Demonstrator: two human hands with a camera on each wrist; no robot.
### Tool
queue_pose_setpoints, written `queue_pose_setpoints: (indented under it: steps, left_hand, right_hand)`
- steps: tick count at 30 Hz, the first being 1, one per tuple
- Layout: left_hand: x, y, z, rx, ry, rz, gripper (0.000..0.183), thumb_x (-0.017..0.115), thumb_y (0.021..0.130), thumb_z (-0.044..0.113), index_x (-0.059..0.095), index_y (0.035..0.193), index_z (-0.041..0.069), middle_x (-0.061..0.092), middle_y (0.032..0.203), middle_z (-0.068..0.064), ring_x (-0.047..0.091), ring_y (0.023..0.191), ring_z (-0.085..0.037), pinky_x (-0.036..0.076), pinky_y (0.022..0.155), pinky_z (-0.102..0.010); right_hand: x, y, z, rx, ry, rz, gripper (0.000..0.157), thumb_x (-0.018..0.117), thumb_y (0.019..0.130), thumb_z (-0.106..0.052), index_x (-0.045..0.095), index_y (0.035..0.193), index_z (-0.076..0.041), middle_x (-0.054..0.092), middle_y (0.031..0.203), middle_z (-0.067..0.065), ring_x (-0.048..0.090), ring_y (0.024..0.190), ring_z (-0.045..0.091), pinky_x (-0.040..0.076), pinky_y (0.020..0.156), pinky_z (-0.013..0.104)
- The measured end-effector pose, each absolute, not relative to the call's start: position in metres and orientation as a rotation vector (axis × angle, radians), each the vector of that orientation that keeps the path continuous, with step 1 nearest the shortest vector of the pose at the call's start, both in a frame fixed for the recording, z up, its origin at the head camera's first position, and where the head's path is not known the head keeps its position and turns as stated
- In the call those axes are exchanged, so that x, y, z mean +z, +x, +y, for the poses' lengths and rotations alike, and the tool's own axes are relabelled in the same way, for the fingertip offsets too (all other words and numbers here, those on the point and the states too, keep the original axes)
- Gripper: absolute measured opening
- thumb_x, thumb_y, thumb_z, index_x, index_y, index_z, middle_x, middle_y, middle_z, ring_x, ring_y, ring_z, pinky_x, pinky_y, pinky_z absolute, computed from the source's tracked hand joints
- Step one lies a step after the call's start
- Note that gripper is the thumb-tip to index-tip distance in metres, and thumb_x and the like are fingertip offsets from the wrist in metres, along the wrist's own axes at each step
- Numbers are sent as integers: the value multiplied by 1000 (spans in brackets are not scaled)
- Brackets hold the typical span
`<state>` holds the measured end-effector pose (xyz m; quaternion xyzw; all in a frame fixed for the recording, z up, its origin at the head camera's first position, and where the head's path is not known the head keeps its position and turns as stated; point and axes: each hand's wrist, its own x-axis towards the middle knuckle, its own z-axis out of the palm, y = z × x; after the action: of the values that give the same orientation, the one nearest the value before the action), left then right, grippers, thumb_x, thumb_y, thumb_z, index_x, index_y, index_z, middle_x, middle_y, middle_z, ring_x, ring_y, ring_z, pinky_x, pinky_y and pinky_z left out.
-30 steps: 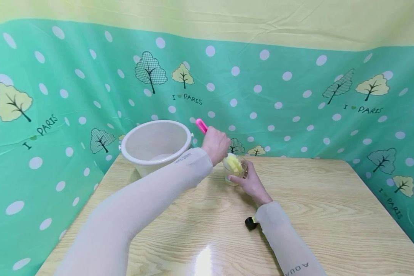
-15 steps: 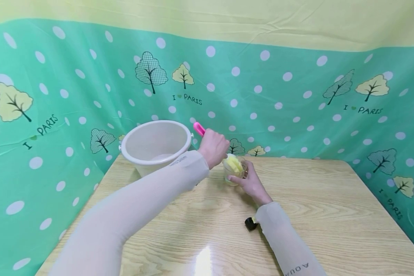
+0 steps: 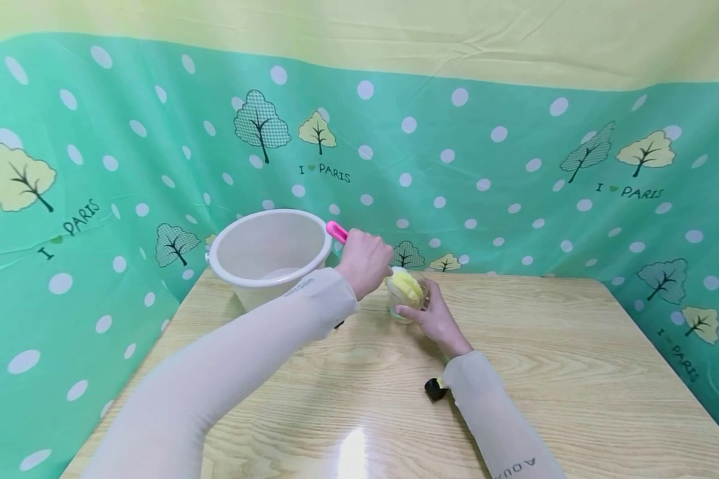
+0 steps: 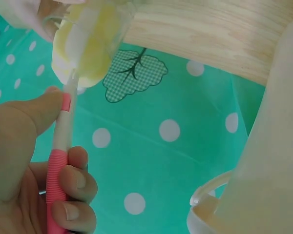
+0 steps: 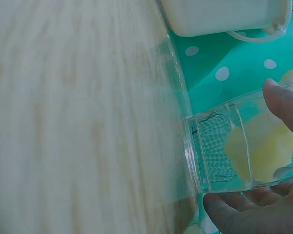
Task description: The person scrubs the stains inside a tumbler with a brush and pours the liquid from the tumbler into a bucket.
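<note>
Counter: my right hand grips the cup, my left hand the brush within, handle lower than before.

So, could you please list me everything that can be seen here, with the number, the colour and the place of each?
Brush: 1, pink and white handle, in the left hand
Sponge head: 1, yellow and white, on the brush, at least partly inside the cup
Cup: 1, clear, in the right hand
Bucket: 1, off-white, far left part of the table
Table: 1, light wood, under the work
Cloth: at least 1, green and pale yellow, printed, around the table
Black pieces: 2, black, one near each cuff; unclear what they are
Sleeves: 2, pale grey, on the forearms
Hands: 2, bare, one on the brush, one on the cup
</note>
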<state>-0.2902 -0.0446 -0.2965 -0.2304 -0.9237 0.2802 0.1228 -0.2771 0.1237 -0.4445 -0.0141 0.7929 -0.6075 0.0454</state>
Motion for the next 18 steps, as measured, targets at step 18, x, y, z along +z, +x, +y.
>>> queue_pose_setpoints:
  steps: [18]
  left_hand:
    - [-309,-278,-54,725,-618,-2726,51,52,88,63,60,69,16,48,55,6,43,48,-8,37,44,-24]
  right_hand:
    - [-450,-281,123,-1842,-61,2474,85,78,79,-32,25,143,-19,34,146,10,34,133,34,32,105,52]
